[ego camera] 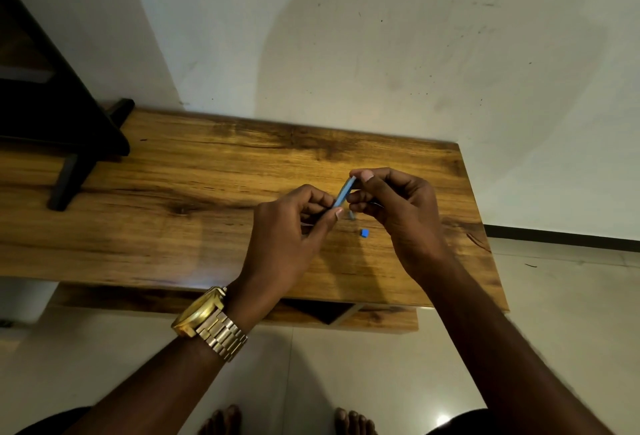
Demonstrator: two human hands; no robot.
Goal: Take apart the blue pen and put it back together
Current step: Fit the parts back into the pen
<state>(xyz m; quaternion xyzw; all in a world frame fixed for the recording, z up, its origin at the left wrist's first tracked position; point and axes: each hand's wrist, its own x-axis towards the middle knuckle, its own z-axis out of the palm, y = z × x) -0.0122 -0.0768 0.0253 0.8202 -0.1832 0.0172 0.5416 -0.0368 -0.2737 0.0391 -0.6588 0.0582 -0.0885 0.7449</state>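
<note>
The blue pen barrel (344, 193) is held tilted above the wooden table (194, 199), between both hands. My left hand (294, 226) pinches its lower end with thumb and fingers. My right hand (391, 206) grips its upper end, thumb on top. A small blue piece (364, 233) lies on the table just below my right hand. A small grey bit (352, 214) lies on the table close under the barrel. Most of the barrel's ends are hidden by fingers.
A dark stand (65, 143) with slanted legs sits on the table's far left. A white wall (381, 53) rises behind the table. The table's right edge ends near the tiled floor (571, 296). A gold watch (207, 323) is on my left wrist.
</note>
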